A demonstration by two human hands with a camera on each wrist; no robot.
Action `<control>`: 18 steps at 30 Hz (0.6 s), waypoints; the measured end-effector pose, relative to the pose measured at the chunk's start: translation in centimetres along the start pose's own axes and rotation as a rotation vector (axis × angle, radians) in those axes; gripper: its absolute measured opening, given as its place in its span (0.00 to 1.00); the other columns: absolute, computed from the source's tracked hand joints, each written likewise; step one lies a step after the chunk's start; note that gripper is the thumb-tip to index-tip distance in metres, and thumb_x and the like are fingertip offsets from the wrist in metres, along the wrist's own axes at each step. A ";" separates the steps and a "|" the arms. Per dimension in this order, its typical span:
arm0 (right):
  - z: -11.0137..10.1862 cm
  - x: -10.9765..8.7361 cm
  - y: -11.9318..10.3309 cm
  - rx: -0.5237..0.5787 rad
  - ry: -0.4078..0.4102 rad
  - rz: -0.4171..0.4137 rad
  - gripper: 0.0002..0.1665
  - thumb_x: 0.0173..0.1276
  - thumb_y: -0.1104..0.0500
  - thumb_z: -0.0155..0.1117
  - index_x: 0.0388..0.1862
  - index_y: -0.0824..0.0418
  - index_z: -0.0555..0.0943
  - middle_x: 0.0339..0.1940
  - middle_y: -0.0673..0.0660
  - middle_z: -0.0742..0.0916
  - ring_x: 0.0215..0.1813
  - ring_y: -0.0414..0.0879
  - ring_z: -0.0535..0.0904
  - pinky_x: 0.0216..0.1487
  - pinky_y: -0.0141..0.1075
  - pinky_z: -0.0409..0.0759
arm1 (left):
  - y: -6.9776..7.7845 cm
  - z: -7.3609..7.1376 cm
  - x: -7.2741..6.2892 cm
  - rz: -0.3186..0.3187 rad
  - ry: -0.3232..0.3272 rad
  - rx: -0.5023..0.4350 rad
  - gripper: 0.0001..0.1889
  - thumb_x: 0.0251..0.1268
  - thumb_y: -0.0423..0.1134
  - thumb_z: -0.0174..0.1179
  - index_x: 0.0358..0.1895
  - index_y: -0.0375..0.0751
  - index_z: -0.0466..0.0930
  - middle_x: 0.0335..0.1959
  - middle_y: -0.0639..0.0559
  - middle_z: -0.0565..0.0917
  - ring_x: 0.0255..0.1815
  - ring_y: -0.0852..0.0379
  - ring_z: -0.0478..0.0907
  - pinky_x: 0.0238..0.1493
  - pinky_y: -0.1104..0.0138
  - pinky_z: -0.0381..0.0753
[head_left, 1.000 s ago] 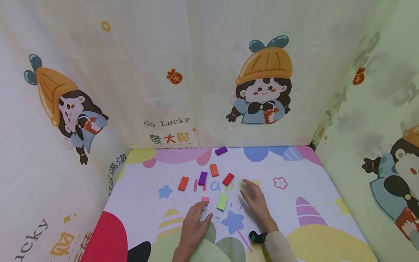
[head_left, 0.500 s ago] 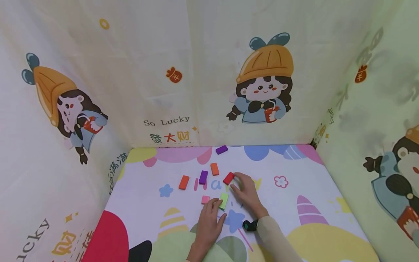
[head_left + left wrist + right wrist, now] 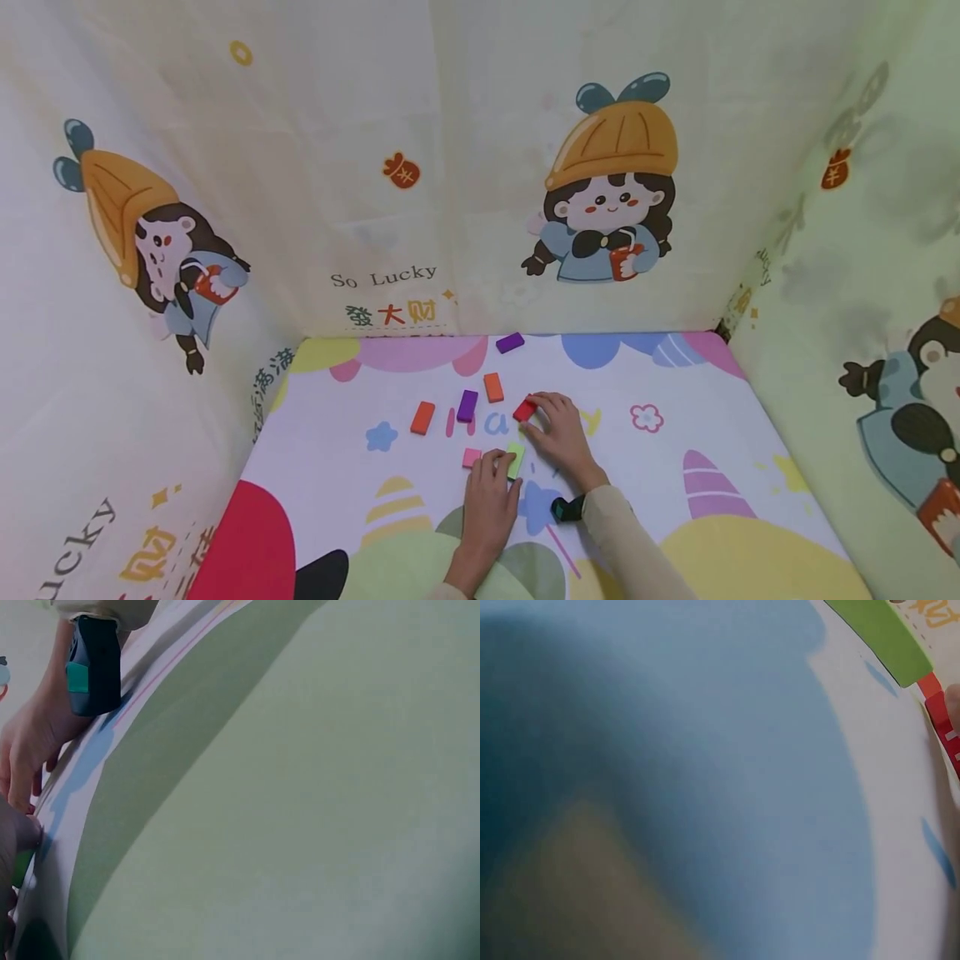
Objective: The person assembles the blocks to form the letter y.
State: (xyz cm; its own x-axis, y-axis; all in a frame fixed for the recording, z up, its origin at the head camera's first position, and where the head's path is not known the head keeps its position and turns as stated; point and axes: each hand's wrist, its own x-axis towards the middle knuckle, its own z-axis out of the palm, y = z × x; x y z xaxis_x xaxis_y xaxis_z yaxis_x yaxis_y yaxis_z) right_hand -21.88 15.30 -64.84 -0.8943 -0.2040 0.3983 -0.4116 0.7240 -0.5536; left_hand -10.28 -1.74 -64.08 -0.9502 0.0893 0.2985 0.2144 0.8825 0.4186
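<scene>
On cloth (image 3: 315, 467), the right hand (image 3: 562, 435) pinches a half-covered red block (image 3: 522, 411), the left hand (image 3: 490, 502) seemingly a green block (image 3: 517, 457).

At nine o'clock, the back cloth (image 3: 480, 108) facing me reads "So Lucky" above "發大财"; at eleven, a printed bag (image 3: 402, 171) bears a yuan sign. At eight, the left cloth (image 3: 45, 350) shows "ucky". My tabletop (image 3: 330, 433) reads "Ha" at six, "y" nearer five, my right hand (image 3: 562, 433) between.
</scene>
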 end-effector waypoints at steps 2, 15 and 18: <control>-0.1 -0.1 0.0 -0.010 0.000 0.000 0.30 0.64 0.49 0.77 0.64 0.57 0.83 0.62 0.59 0.85 0.67 0.60 0.76 0.72 0.61 0.71 | 0.0 0.2 0.0 0.001 -0.001 -0.007 0.25 0.65 0.46 0.73 0.64 0.51 0.78 0.60 0.52 0.78 0.56 0.55 0.73 0.55 0.59 0.80; 0.1 0.0 0.2 0.008 0.042 -0.025 0.27 0.64 0.55 0.76 0.61 0.61 0.83 0.61 0.62 0.86 0.65 0.62 0.78 0.69 0.62 0.72 | -0.1 0.2 0.2 -0.037 -0.006 -0.168 0.23 0.68 0.42 0.71 0.65 0.51 0.81 0.60 0.53 0.78 0.54 0.58 0.73 0.53 0.64 0.82; 0.1 0.1 0.3 0.016 0.027 -0.006 0.27 0.65 0.55 0.75 0.62 0.60 0.83 0.62 0.61 0.86 0.66 0.62 0.77 0.71 0.61 0.71 | 0.1 0.4 0.5 -0.036 0.001 -0.177 0.24 0.68 0.42 0.71 0.66 0.51 0.81 0.60 0.53 0.78 0.56 0.57 0.74 0.56 0.63 0.82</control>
State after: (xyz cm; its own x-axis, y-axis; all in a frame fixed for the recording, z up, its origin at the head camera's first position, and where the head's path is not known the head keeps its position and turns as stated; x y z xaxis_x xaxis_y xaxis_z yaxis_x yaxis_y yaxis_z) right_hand -22.08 15.48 -65.05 -0.8869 -0.1900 0.4210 -0.4198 0.7119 -0.5631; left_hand -10.86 -1.45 -64.23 -0.9578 0.0588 0.2815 0.2171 0.7899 0.5736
